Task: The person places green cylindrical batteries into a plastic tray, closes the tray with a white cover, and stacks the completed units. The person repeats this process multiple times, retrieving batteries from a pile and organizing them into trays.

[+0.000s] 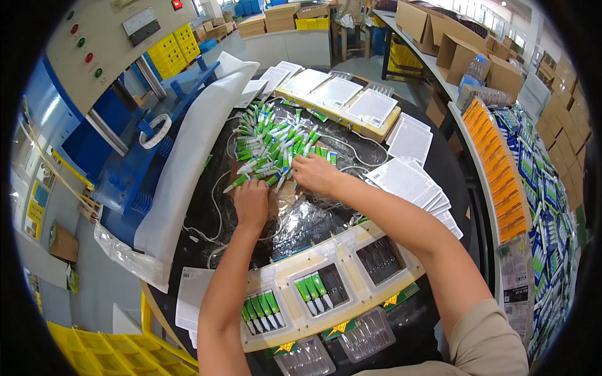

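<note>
A heap of small green-and-white tubes [266,135] with pale tapered caps lies on the dark round table. My left hand [251,202] is at the heap's near edge, fingers curled onto a tube [236,182]. To its right, my right hand [315,175] reaches into the heap, its fingers pinched around a tube [284,176]. Closer to me lies a pale yellow frame [345,281] with three windows holding clear blister trays. Several tubes [263,312] stand side by side in its left window, and three tubes [313,292] in the middle one. The right blister tray [381,260] holds none.
Another yellow frame [382,128], covered with printed cards, sits at the table's far side. Loose card stacks [404,183] lie at right. A blue press [125,182] with white sheeting [188,166] borders the left. On the right bench are orange strips [498,172] and many packaged tubes [549,219].
</note>
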Available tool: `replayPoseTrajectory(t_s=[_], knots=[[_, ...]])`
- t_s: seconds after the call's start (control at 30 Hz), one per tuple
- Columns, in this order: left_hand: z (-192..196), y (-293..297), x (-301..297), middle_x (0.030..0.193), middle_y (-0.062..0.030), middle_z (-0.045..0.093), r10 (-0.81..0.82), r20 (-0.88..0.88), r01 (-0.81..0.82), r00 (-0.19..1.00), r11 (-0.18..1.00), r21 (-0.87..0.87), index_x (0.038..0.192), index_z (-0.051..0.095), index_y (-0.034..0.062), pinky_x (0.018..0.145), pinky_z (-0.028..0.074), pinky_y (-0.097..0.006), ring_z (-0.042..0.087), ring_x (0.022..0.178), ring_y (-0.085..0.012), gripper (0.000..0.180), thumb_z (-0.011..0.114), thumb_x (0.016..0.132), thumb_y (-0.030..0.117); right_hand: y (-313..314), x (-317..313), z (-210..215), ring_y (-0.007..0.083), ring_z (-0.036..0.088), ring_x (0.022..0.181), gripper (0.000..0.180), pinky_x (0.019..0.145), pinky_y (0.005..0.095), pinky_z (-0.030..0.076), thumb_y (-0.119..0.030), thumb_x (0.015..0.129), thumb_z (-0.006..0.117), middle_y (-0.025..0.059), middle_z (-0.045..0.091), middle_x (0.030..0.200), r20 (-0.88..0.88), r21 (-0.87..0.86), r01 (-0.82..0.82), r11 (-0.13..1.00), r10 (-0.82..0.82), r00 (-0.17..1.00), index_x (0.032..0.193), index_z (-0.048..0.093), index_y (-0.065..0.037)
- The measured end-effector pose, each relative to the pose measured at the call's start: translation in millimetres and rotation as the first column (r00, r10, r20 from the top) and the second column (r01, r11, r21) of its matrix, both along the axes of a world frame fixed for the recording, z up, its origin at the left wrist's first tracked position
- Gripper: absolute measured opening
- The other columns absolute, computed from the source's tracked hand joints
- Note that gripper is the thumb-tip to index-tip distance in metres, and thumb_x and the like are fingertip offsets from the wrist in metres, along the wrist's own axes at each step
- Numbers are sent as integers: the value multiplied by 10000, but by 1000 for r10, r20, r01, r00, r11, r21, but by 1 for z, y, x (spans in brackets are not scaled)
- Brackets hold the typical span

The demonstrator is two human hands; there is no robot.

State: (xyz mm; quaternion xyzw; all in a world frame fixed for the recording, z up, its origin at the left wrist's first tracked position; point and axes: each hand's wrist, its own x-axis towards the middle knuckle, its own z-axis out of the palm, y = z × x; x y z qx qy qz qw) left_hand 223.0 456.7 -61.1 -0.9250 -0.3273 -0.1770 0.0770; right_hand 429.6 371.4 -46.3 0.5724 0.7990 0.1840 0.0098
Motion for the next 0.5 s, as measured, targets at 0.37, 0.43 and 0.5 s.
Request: replayPoseTrajectory(t_s=[0.37, 0.43, 0.5], knots=[[55, -257, -97, 867, -113, 635, -381, 258, 414, 888, 906, -85, 1110, 717, 20, 670, 523, -346, 632, 769, -259, 350, 744, 763, -11, -273, -75, 51, 236, 593, 740, 319, 626, 348, 505, -78, 798, 737, 63, 590, 804, -512, 108, 248, 963, -160, 844, 1113, 715, -33], [47, -268, -91, 892, -119, 627, -349, 183, 375, 919, 917, -134, 1129, 705, -38, 700, 520, -334, 629, 818, -264, 377, 684, 754, -10, -285, -97, 41, 223, 581, 695, 294, 601, 331, 495, -69, 770, 758, 63, 599, 787, -518, 198, 183, 963, -55, 853, 1054, 715, -9], [42, -273, -86, 916, -122, 622, -323, 110, 338, 940, 927, -160, 1148, 698, -59, 727, 515, -338, 625, 851, -259, 399, 668, 757, 16, -285, -112, 33, 225, 574, 698, 263, 602, 319, 489, -58, 773, 749, 64, 604, 804, -533, 203, 170, 964, -37, 845, 1020, 706, 20]])
